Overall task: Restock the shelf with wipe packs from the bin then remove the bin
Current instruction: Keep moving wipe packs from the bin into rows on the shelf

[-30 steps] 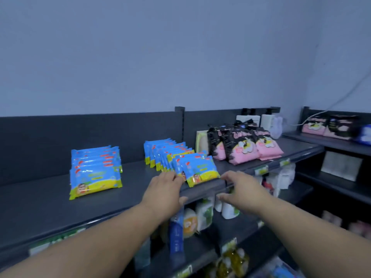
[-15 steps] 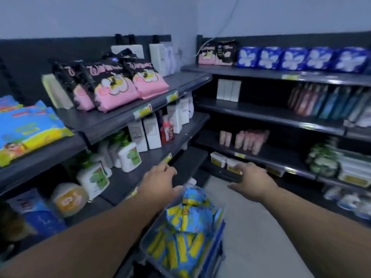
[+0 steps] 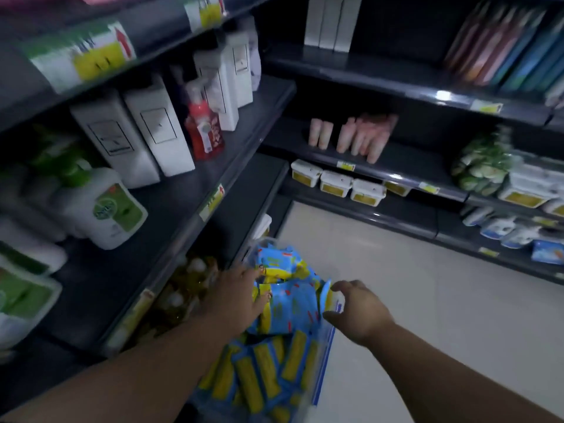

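Note:
A clear bin [image 3: 322,358] with a blue rim stands on the floor below me, full of blue and yellow wipe packs [image 3: 287,303]. My left hand [image 3: 235,297] reaches into the bin's left side, its fingers touching the top packs. My right hand [image 3: 357,312] hovers at the bin's right rim with fingers loosely curved around the edge of a pack, holding nothing that I can see. The top shelf with the stocked wipes is out of view.
Dark shelving [image 3: 232,141] on the left holds white boxes, a red pump bottle [image 3: 204,132] and green-labelled bottles [image 3: 103,209]. Shelves at the back and right carry pink tubes [image 3: 363,138] and white tubs [image 3: 335,184]. Pale floor [image 3: 427,300] lies to the right of the bin.
My view has swung down from the top shelf to the bin. Both hands have dropped from the shelf edge to the packs in the bin.

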Motion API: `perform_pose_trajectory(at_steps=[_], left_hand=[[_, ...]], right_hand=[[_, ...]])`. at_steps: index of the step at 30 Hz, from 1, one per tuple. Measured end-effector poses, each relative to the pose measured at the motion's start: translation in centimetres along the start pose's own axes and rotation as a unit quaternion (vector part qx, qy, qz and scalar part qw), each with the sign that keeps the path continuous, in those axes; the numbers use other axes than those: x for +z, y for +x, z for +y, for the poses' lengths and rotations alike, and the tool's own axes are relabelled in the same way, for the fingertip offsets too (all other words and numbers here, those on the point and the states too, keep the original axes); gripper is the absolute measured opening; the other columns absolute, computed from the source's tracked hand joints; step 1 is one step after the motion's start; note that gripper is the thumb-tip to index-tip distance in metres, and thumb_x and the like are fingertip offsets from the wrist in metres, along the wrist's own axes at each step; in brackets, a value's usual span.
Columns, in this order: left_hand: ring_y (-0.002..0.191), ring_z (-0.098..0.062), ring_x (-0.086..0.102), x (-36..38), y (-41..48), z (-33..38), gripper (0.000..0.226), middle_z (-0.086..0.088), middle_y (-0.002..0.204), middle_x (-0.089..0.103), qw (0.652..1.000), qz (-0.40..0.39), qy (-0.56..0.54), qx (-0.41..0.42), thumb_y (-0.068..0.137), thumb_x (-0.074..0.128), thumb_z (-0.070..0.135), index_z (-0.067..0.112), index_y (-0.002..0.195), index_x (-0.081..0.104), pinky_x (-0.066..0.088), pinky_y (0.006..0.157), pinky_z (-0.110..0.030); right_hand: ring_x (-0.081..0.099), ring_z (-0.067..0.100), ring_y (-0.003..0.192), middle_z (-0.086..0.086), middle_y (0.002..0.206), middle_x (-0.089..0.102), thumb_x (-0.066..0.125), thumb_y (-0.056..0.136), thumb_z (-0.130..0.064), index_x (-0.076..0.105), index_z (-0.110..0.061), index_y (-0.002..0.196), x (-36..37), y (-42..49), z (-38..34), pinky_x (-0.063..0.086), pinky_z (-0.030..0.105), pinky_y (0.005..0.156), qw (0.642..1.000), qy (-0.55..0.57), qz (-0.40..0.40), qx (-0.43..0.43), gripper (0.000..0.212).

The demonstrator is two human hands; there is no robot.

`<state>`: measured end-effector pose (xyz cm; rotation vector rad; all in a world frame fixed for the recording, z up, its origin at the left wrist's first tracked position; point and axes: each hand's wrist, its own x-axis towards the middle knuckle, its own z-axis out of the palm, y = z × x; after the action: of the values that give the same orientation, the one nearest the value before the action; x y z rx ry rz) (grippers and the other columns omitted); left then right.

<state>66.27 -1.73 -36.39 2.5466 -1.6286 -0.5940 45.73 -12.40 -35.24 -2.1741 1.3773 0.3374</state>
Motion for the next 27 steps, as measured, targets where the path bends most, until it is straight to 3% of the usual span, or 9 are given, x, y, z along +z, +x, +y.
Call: perform_pose_trajectory(at_steps=[5, 11, 15, 18, 22, 27], left_hand=[[0.133, -0.022, 0.032, 6.5, 3.4, -2.5, 0.064, 0.001, 0.144, 0.032, 0.996, -0.081, -0.019, -0.04, 0.085, 0.06, 0.047, 0.023, 0.139, 0.036, 0.033, 0.106, -0.032], [0.142, -0.022, 0.02, 12.7, 7.4, -3.0, 0.079, 0.002, 0.156, 0.019, 0.992, -0.119, -0.021, -0.02, 0.085, 0.063, 0.045, 0.024, 0.149, 0.021, 0.026, 0.113, -0.035], [0.147, -0.023, 0.005, 15.1, 10.2, -2.3, 0.095, 0.001, 0.16, 0.004, 0.99, -0.139, -0.001, 0.0, 0.083, 0.065, 0.05, 0.025, 0.152, 0.005, 0.015, 0.119, -0.037], [0.148, -0.024, 0.0, 16.5, 11.8, -1.9, 0.106, 0.001, 0.161, -0.001, 0.987, -0.157, 0.02, -0.006, 0.079, 0.069, 0.053, 0.027, 0.152, -0.003, 0.01, 0.119, -0.04], [0.141, -0.027, 0.02, 17.4, 12.3, -1.8, 0.105, -0.005, 0.152, 0.022, 0.991, -0.128, 0.046, -0.012, 0.073, 0.074, 0.052, 0.022, 0.15, 0.011, 0.019, 0.116, -0.037], [0.127, -0.026, 0.039, 15.6, 12.1, -2.3, 0.069, -0.005, 0.135, 0.039, 0.993, -0.115, -0.016, -0.03, 0.081, 0.071, 0.044, 0.02, 0.138, 0.039, 0.04, 0.1, -0.038]], right_hand=[[0.053, 0.019, 0.119, 0.003, 0.134, 0.047, 0.069, 0.081, -0.043, 0.048, -0.026, 0.134, 6.1, 5.0, 0.6, 0.042, 0.027, 0.096, 0.998, 0.025, -0.048, 0.017, 0.059], [0.051, 0.018, 0.122, 0.004, 0.136, 0.046, 0.069, 0.083, -0.032, 0.038, -0.023, 0.142, 12.1, 9.4, 2.0, 0.039, 0.025, 0.095, 0.994, 0.06, -0.086, 0.027, 0.068], [0.05, 0.022, 0.126, 0.008, 0.14, 0.045, 0.068, 0.083, -0.026, 0.027, -0.019, 0.148, 14.9, 11.5, 2.6, 0.042, 0.031, 0.101, 0.991, 0.099, -0.086, 0.04, 0.077], [0.053, 0.028, 0.117, 0.012, 0.13, 0.048, 0.066, 0.084, -0.019, 0.031, -0.018, 0.144, 15.9, 12.6, 2.7, 0.044, 0.033, 0.095, 0.99, 0.111, -0.066, 0.051, 0.07], [0.055, 0.03, 0.11, 0.012, 0.121, 0.051, 0.057, 0.087, -0.011, 0.042, -0.014, 0.132, 16.3, 13.4, 2.7, 0.044, 0.033, 0.085, 0.991, 0.111, -0.045, 0.058, 0.047], [0.055, 0.026, 0.091, 0.008, 0.103, 0.059, 0.054, 0.09, -0.015, 0.056, -0.013, 0.103, 15.4, 13.9, 2.5, 0.033, 0.026, 0.065, 0.989, 0.133, -0.053, 0.04, 0.013]])
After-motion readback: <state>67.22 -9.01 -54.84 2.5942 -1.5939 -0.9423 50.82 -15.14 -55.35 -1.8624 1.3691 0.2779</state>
